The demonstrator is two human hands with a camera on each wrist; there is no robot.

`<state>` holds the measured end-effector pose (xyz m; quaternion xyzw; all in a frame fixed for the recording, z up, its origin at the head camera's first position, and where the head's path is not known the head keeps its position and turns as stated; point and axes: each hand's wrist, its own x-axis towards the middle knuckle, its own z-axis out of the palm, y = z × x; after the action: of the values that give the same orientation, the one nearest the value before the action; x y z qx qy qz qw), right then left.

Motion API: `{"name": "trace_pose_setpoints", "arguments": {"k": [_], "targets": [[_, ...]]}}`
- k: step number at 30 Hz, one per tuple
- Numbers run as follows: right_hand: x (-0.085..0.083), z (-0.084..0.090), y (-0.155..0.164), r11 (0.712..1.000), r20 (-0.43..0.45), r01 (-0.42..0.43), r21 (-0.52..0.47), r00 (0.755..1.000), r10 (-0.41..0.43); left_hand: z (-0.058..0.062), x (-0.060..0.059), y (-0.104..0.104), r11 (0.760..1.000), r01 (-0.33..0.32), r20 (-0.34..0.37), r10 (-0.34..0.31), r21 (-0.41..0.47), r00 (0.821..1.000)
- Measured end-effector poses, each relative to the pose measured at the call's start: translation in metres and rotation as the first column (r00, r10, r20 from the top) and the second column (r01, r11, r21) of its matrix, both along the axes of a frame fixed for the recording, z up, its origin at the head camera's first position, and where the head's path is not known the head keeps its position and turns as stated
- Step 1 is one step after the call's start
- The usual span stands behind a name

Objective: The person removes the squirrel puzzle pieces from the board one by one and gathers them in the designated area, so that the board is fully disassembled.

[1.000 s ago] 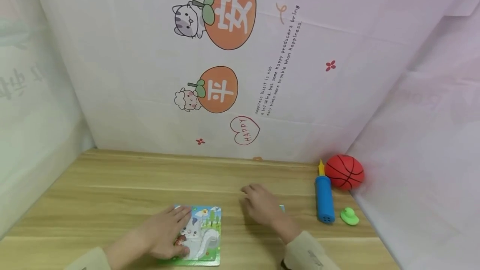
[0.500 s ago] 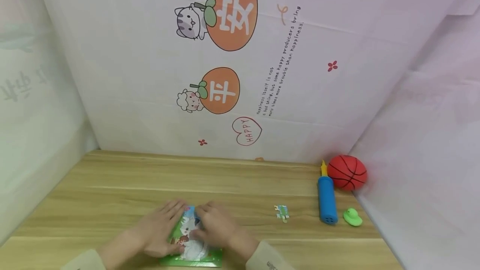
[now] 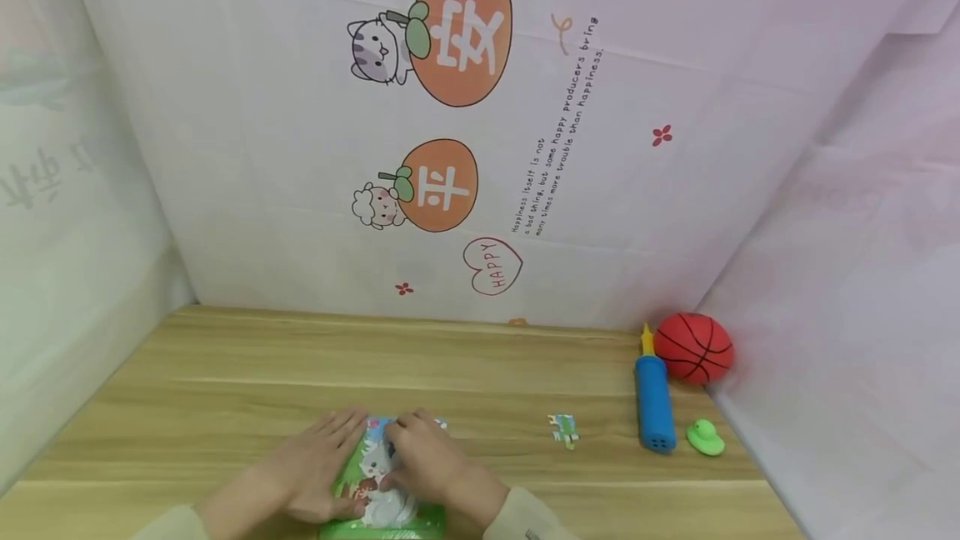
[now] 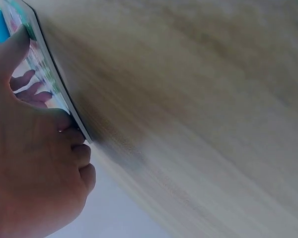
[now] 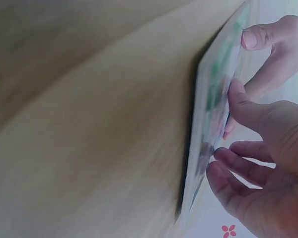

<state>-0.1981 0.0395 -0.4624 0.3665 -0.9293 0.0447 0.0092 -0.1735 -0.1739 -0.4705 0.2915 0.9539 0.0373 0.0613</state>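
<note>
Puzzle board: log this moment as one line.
left hand: presses puzzle board | right hand: presses board | loose piece: on table

We record a wooden desk (image 3: 465,365), light oak grain running left to right. Behind it, a far wall cloth (image 3: 300,190), pale, printed with orange fruits, a cat, a sheep, a "HAPPY" heart and slanted text. Plain pale sheets close the left and right sides. Lighting even, soft.

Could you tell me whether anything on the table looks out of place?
One loose puzzle piece lies alone on the table, apart from the puzzle board under both hands, nearer the blue pump. Nothing looks spilled or damaged.
</note>
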Motion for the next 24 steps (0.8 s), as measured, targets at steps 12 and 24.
{"name": "trace_pose_setpoints", "arguments": {"k": [12, 24], "targets": [[-0.0017, 0.0016, -0.0042, 0.981, 0.093, 0.191, -0.044, 0.978, -0.186, -0.0004, -0.0006, 0.0022, 1.0, -0.012, 0.013, 0.012, -0.017, 1.0], [-0.0076, 0.0023, -0.0026, 0.965, 0.149, 0.254, -0.061, 0.959, -0.243, -0.0009, -0.0006, 0.0036, 1.0, -0.015, 0.007, 0.015, -0.015, 1.0]]}}
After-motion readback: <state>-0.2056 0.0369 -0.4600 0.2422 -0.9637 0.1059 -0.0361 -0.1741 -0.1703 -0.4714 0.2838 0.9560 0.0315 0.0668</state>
